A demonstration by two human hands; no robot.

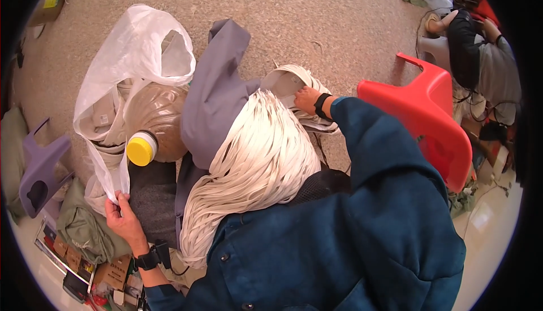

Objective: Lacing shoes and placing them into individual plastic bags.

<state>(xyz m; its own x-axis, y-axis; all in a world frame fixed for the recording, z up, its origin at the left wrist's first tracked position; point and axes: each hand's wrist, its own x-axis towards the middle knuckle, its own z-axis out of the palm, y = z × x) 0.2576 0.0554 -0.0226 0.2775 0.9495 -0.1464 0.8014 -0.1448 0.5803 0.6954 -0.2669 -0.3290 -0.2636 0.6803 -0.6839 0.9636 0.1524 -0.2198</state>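
Note:
My left hand [121, 216] pinches the lower edge of a large clear plastic bag [133, 50] that stands open at the left. My right hand [308, 99] reaches forward and grips a looped bundle of flat white straps [294, 80] on the floor. A thick hank of the same white straps [257, 164] drapes over my lap between my two arms. A brown plastic bottle with a yellow cap [142, 148] lies on its side against the bag. A grey cloth [218, 87] lies beside the bottle, under the straps.
A red plastic stool [432, 113] stands at the right, a purple stool [39, 166] at the left. Another person in dark sleeves [481, 62] crouches at the far right. Green cloth [85, 226] and printed cartons [110, 271] lie near my left wrist. Brown carpet [339, 11] covers the floor.

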